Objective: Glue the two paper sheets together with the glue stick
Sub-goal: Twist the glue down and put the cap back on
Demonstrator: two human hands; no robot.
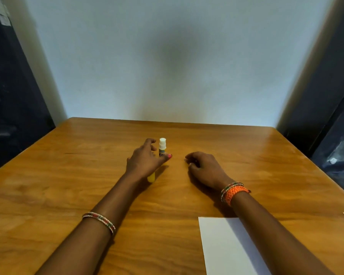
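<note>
The glue stick point(162, 146), with a white top and a labelled body, stands upright on the wooden table point(68, 175) near its middle. My left hand point(145, 161) holds it: the thumb lies across its lower part and the fingers curl on its left side. A yellow piece point(151, 178) shows under the heel of that hand; I cannot tell whether it belongs to the stick. My right hand point(205, 169) rests on the table to the right, fingers loosely curled, holding nothing. A white paper sheet point(224, 247) lies at the near right, partly under my right forearm.
The table's far edge meets a pale wall point(171, 56). Dark furniture point(12, 100) stands to the left and dark items point(338, 135) to the right of the table.
</note>
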